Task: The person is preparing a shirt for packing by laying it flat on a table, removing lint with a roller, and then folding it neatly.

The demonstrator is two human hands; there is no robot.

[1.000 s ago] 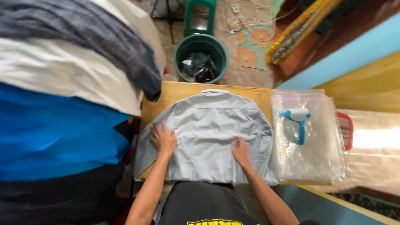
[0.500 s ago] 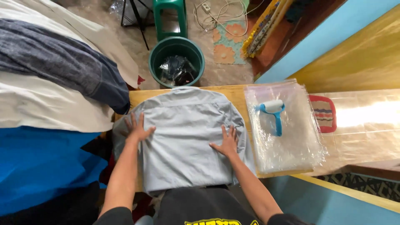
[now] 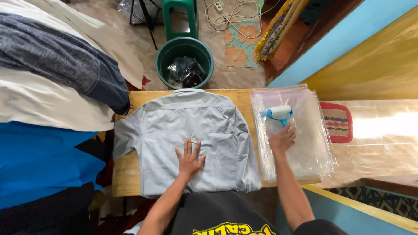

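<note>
Now our right hand (image 3: 282, 140) has left the grey shirt (image 3: 191, 126), fingers grasping the blue lint roller (image 3: 278, 114); our left hand (image 3: 189, 157) lies flat, fingers released.

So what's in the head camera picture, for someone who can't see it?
A person's left hand presses flat on a pale blue shirt on a wooden table, while the right hand reaches for a blue lint roller lying on clear plastic bags.

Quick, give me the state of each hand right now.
Left hand: open, flat on the grey shirt.
Right hand: at the blue lint roller handle; grip cannot be told.
</note>
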